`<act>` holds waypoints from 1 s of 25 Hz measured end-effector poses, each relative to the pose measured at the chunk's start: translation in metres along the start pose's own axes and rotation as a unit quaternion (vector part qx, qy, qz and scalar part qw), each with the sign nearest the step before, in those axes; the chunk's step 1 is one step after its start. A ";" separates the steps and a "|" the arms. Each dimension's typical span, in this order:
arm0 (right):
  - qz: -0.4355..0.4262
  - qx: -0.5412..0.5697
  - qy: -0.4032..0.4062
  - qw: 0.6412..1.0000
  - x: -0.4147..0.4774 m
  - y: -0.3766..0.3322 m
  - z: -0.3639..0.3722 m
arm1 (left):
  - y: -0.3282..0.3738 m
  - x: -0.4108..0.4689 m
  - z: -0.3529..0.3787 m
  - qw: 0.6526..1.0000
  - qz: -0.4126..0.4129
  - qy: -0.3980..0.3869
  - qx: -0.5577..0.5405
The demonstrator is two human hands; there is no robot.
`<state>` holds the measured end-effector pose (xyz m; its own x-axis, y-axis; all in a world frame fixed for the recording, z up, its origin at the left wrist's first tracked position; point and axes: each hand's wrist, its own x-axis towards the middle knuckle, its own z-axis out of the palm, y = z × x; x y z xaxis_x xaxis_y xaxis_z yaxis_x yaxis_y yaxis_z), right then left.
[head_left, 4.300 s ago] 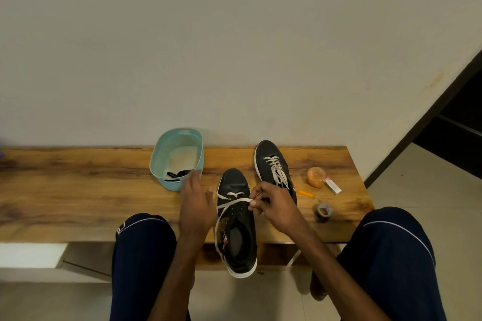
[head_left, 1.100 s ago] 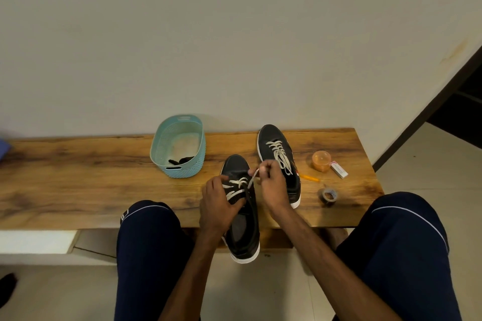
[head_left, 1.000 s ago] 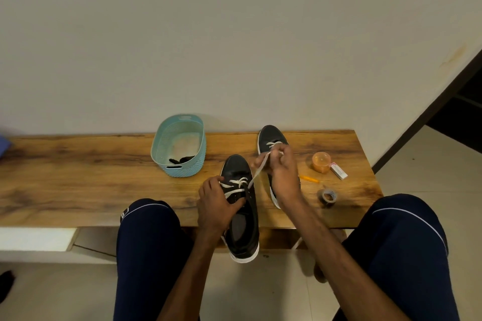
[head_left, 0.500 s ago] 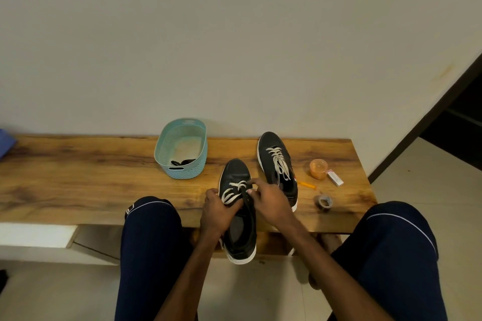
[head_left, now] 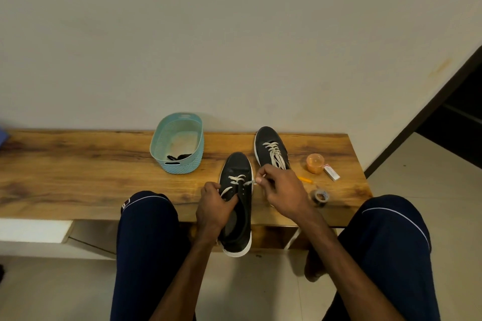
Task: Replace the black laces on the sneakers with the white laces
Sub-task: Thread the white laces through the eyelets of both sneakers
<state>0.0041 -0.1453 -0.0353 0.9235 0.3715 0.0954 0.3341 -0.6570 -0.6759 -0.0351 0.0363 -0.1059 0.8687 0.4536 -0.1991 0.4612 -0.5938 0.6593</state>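
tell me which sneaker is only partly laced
The nearer sneaker, overhanging the bench edge: white lace crosses only its front eyelets; the farther sneaker is laced throughout.

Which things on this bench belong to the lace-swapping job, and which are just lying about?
Job: near sneaker, gripped by the left hand; white lace, pinched by the right hand; far sneaker; black laces in the teal basket.
Lying about: orange tub; small white box; small orange stick; tape roll.

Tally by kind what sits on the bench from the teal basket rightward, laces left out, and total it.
Sneakers: 2
Teal basket: 1
Orange tub: 1
Small white box: 1
Tape roll: 1
Orange stick: 1
Total: 7
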 end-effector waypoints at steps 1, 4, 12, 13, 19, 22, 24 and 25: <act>0.026 -0.021 -0.036 0.999 -0.004 0.001 0.002 | 0.001 -0.002 0.001 0.999 0.021 0.012 0.040; 0.141 -0.056 -0.106 0.983 -0.003 0.013 0.014 | 0.002 -0.006 0.005 0.993 0.075 0.038 0.083; 0.138 0.204 -0.049 0.968 0.008 0.010 0.023 | 0.002 0.003 0.003 0.999 0.034 0.032 -0.018; 0.149 0.214 -0.035 0.965 0.011 0.010 0.032 | 0.001 0.004 0.003 0.999 0.031 0.032 -0.027; 0.124 0.061 0.006 0.990 0.022 0.011 0.076 | -0.004 0.004 0.003 0.998 0.029 0.028 -0.055; 0.104 0.039 0.010 0.994 0.022 0.006 0.087 | -0.003 0.004 0.004 0.998 0.026 0.029 -0.050; 0.100 -0.007 0.012 0.995 0.021 0.002 0.095 | -0.004 0.006 0.005 0.998 0.024 0.030 -0.048; 0.103 -0.024 0.020 0.994 0.021 0.001 0.098 | -0.005 0.006 0.006 0.998 0.025 0.031 -0.050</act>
<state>0.0049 -0.0734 -0.1055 0.9799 0.1992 -0.0118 0.1441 -0.7474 -0.6486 -0.0308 0.0383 -0.1151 0.8756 0.4676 -0.1213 0.3953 -0.5491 0.7364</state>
